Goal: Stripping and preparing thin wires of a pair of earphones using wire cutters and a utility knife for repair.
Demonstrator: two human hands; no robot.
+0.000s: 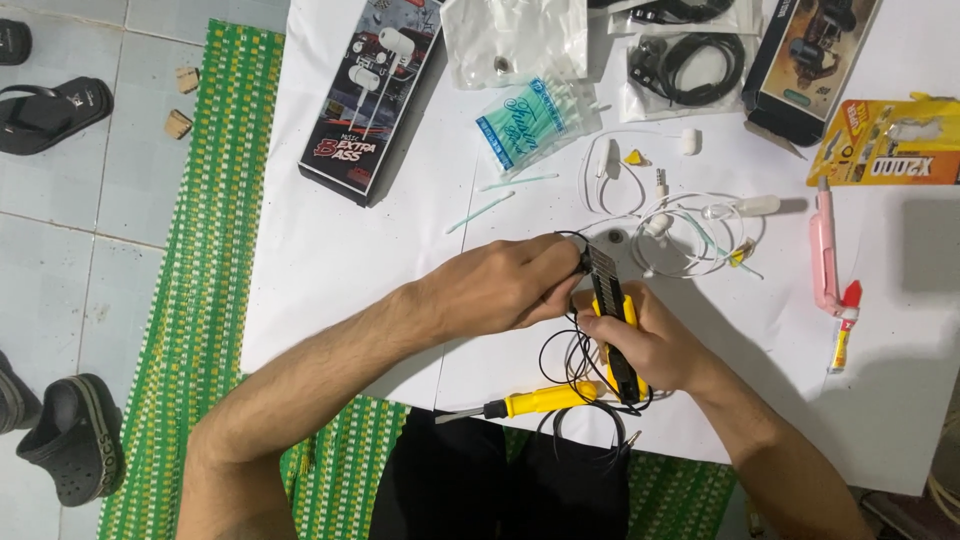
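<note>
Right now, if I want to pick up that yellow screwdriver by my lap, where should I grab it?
Probably by the yellow handle of the screwdriver, coming from above. It lies flat along the sheet's near edge, its metal tip pointing left, and the handle's right end sits among the black cable.

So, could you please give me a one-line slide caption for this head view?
Left hand pinches a thin black cable against the utility knife held in the right hand.

Home floor used as repair spot: tiled floor [60, 230], green woven mat [215, 250], sandals [50, 112], white sheet [330, 270] strewn with earphone box [368, 95], screwdriver [525, 403].
</note>
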